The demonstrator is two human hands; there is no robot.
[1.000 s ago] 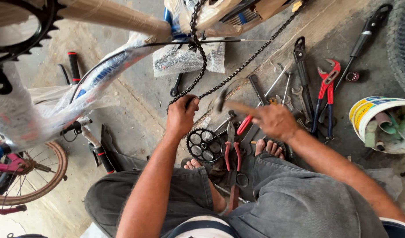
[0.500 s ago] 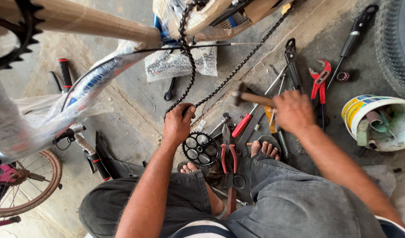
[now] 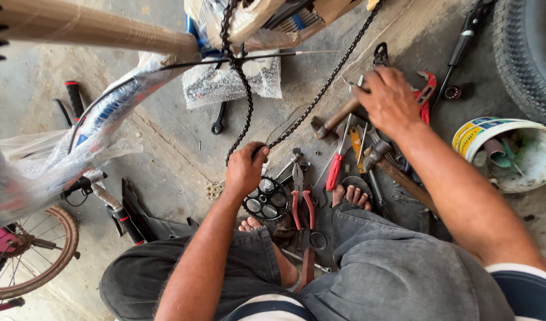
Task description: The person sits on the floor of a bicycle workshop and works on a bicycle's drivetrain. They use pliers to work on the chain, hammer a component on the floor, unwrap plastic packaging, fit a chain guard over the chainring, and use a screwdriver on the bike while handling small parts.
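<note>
My left hand (image 3: 244, 169) grips the low loop of a black bicycle chain (image 3: 240, 83) that hangs from the bike frame above. My right hand (image 3: 389, 98) is closed around the wooden handle of a small hammer (image 3: 329, 122), its head pointing left over the tools on the floor. Below my left hand lies a black chainring (image 3: 267, 202). Red-handled pliers (image 3: 303, 205) and a red-handled screwdriver (image 3: 335, 169) rest between my feet.
A wrapped bike frame (image 3: 94, 128) crosses the upper left, a small wheel (image 3: 32, 249) lies at lower left. A white bucket (image 3: 505, 151) with parts stands at right beside a tyre (image 3: 529, 53). Wrenches, a second hammer (image 3: 398, 172) and red cutters (image 3: 426, 89) lie around.
My right hand has moved up and to the right with the hammer, away from my left hand. My left hand stays on the chain loop.
</note>
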